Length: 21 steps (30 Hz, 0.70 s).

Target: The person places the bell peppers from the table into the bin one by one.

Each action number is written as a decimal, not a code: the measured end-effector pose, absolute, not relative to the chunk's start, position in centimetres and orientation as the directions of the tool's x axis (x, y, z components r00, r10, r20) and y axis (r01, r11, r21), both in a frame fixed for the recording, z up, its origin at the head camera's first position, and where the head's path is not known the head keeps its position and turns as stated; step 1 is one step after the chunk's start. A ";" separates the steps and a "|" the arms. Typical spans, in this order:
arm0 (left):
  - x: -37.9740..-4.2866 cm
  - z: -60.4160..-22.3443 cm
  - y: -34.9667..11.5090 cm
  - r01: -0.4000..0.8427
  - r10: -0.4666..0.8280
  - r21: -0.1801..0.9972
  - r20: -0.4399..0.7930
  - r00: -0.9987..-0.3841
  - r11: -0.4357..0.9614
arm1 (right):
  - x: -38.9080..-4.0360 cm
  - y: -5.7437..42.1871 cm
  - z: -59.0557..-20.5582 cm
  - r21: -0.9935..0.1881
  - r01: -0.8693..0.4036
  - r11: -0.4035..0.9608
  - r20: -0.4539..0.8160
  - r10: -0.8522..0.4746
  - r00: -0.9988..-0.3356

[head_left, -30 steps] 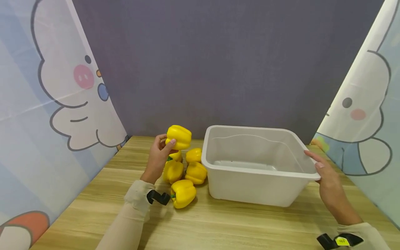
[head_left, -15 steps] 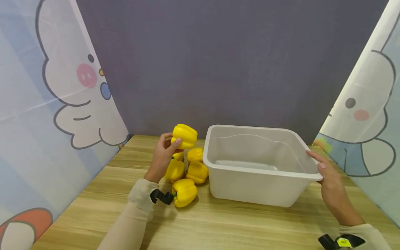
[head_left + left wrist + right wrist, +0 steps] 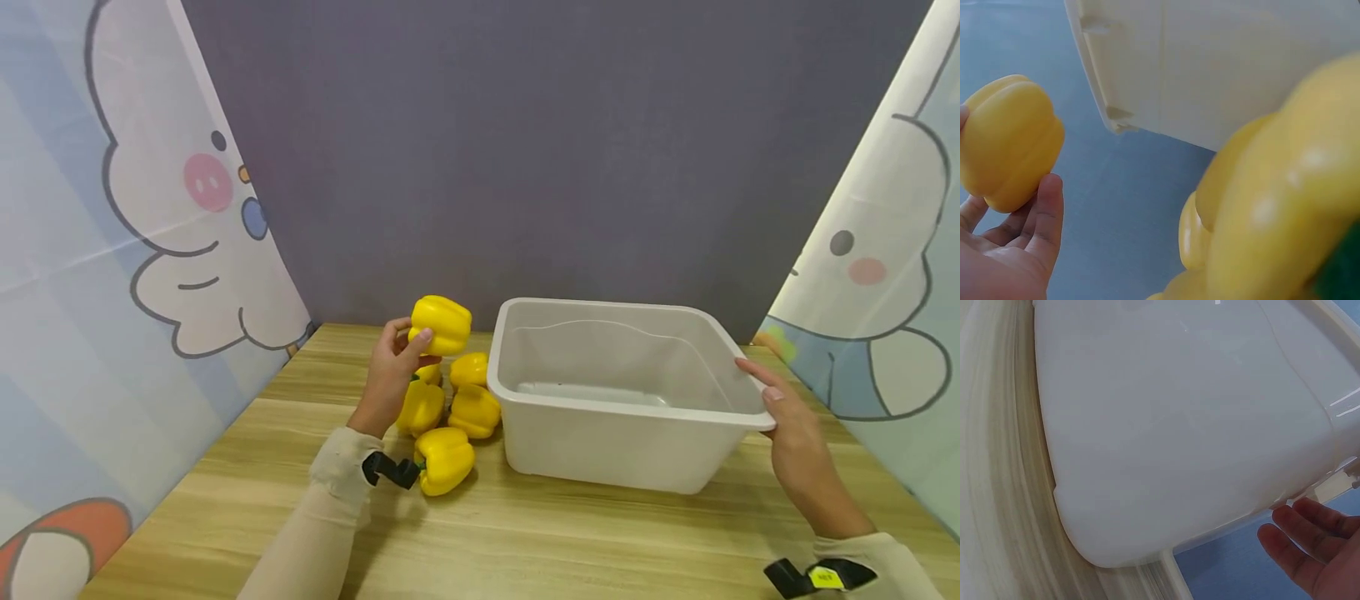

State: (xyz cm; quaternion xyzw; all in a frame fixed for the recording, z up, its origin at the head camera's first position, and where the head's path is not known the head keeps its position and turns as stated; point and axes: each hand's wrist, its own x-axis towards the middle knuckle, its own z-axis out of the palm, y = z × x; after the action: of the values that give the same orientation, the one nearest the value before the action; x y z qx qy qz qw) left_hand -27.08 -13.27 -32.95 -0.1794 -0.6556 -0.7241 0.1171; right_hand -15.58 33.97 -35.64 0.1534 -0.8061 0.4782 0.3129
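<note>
My left hand [image 3: 392,367] grips a yellow bell pepper [image 3: 441,325] in the air, left of the bin's rim. In the left wrist view the fingers curve round this pepper [image 3: 1013,140] from below. Beneath and in front of that hand lie several more yellow bell peppers [image 3: 444,461] in a cluster on the table, one partly hidden behind the hand. My right hand [image 3: 798,442] holds the right rim of a white plastic bin [image 3: 600,446], thumb on top. Fingertips meet the rim's underside in the right wrist view. No pepper shows inside the bin.
The wood-grain table [image 3: 525,550] carries the bin right of the peppers. A dark grey panel [image 3: 525,150] stands behind, with cartoon-printed sheets [image 3: 67,333] on both sides. Some peppers lie close to the bin's left wall.
My left hand has shifted slightly right with the pepper, a little closer to the bin, then stayed nearly still. The right hand keeps its hold on the rim. The head view has shifted slightly.
</note>
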 end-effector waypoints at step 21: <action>-27.6 -31.4 -11.4 0.337 0.057 0.897 0.367 -0.928 -0.285 | -15.7 34.1 -35.8 -0.711 -0.581 0.395 0.651 0.057 -0.757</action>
State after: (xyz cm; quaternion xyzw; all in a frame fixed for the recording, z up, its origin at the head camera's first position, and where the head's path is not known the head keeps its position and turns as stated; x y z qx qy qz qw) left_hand -27.59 -11.42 -31.39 -0.1669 -0.5913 -0.7840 0.0894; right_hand -15.66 34.11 -35.77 0.1684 -0.7776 0.5235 0.3050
